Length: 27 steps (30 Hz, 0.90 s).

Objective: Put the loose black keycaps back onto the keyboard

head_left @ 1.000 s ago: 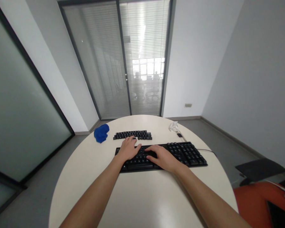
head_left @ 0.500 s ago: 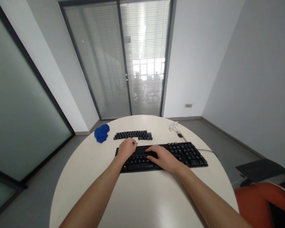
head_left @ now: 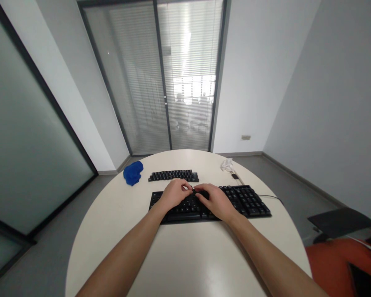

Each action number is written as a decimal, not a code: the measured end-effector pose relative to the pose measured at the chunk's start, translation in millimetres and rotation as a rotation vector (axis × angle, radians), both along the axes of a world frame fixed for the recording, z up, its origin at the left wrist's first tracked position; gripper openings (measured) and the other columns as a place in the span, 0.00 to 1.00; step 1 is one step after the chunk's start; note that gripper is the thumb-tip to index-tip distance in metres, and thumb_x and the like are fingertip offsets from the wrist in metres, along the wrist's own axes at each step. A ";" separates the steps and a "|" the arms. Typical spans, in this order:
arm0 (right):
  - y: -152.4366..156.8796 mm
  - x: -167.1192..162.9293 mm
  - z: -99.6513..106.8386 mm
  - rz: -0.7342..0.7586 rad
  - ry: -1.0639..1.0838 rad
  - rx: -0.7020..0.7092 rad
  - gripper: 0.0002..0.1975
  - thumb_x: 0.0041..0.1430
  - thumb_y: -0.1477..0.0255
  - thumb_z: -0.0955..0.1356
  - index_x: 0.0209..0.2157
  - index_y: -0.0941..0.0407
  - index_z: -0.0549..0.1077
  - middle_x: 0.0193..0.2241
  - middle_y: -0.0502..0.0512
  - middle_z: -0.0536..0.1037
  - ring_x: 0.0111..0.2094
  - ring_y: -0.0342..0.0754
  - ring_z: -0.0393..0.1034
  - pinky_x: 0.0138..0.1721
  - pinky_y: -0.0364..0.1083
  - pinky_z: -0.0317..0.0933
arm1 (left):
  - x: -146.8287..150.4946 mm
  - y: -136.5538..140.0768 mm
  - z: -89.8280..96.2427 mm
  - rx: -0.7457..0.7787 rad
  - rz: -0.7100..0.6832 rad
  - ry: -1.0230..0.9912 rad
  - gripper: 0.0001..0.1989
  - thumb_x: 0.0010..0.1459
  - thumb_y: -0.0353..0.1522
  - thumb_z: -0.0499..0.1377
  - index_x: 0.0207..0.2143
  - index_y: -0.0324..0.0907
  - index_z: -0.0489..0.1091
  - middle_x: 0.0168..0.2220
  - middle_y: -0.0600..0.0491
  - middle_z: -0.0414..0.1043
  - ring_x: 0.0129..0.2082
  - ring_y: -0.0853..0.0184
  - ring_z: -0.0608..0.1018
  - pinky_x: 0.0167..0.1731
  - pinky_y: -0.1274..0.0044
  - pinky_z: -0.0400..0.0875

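A black keyboard (head_left: 250, 202) lies on the round table, and both hands are over its left and middle part. Many key positions on its left side look bare. My left hand (head_left: 175, 194) is closed in a pinch at the keyboard's back edge, on a small dark piece that looks like a keycap (head_left: 192, 188), mostly hidden. Fingertips almost meet those of my right hand (head_left: 215, 201), whose thumb and index finger are apart over the keys. Behind the keyboard, loose black keycaps (head_left: 170, 175) stand in rows, partly covered by my left hand.
A blue cloth (head_left: 132, 173) lies at the table's back left. At the back right are a crumpled white item (head_left: 226, 165) and a small black-and-white object (head_left: 235, 176). The keyboard's cable (head_left: 272, 196) runs off the right edge. An orange chair (head_left: 330, 264) stands at the right.
My left hand has moved right along the keyboard's back edge, from near the keycap rows toward my right hand. My right hand has shifted slightly right and back.
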State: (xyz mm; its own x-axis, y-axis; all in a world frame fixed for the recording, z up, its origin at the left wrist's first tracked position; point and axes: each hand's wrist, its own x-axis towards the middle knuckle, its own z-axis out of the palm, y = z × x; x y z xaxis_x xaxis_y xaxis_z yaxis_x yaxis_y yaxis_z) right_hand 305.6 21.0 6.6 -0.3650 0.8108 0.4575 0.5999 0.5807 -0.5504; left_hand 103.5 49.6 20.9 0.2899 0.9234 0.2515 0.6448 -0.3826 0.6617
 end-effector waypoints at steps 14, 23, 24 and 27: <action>-3.0 2.2 6.9 0.165 0.030 -0.090 0.10 0.60 0.71 0.69 0.42 0.52 0.80 0.42 0.53 0.83 0.43 0.53 0.76 0.49 0.49 0.65 | -1.7 -6.5 0.3 -0.117 -0.109 0.076 0.11 0.48 0.35 0.69 0.33 0.43 0.71 0.32 0.55 0.78 0.33 0.65 0.78 0.29 0.79 0.65; 0.0 5.6 4.5 0.175 0.135 -0.244 0.08 0.59 0.70 0.70 0.37 0.53 0.82 0.38 0.52 0.84 0.41 0.53 0.77 0.48 0.49 0.65 | 1.1 -15.6 12.1 -0.101 -0.111 0.182 0.15 0.46 0.40 0.70 0.32 0.44 0.71 0.33 0.57 0.78 0.32 0.65 0.77 0.27 0.79 0.62; 0.0 5.6 4.4 0.177 0.145 -0.249 0.07 0.59 0.70 0.70 0.37 0.53 0.82 0.38 0.52 0.84 0.41 0.53 0.77 0.48 0.49 0.65 | 1.5 -16.0 12.7 -0.099 -0.117 0.184 0.15 0.47 0.40 0.70 0.32 0.44 0.71 0.32 0.57 0.78 0.32 0.66 0.77 0.27 0.79 0.62; -0.3 5.8 4.2 0.197 0.182 -0.266 0.07 0.59 0.70 0.69 0.37 0.53 0.81 0.39 0.52 0.84 0.43 0.52 0.76 0.50 0.49 0.64 | 1.9 -16.8 13.7 -0.094 -0.121 0.176 0.14 0.47 0.40 0.70 0.32 0.44 0.71 0.33 0.57 0.78 0.32 0.66 0.77 0.26 0.79 0.61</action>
State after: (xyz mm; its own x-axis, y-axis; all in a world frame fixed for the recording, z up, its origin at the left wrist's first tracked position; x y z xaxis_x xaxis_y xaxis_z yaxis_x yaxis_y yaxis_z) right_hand 311.3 20.6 10.8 -0.4577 0.8325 0.3122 0.3695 0.4974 -0.7849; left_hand 105.4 32.8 34.6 0.4317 0.8962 0.1021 0.7067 -0.4064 0.5791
